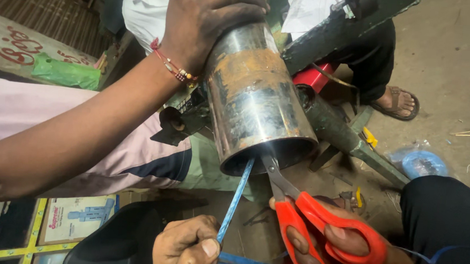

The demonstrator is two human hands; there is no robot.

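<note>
steel pipe (255, 95) ahead, co-worker's arm (74, 134) (crossing left)

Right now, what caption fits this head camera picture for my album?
Left hand pinches a blue strip, right hand works red scissors at a steel cylinder.

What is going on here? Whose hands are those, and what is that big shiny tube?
The camera sits on a person's head and looks down, so the two hands at the bottom are that person's own. The left hand pinches a thin blue strip that runs up into the open end of a big shiny metal pipe with rusty patches. The right hand holds orange-handled scissors, with the blades reaching into the pipe's mouth beside the strip. The arm coming from the left belongs to another person; that other hand, with a beaded bracelet, rests on top of the pipe. Below is a dirt floor, with someone's sandalled foot at the top right.
</note>
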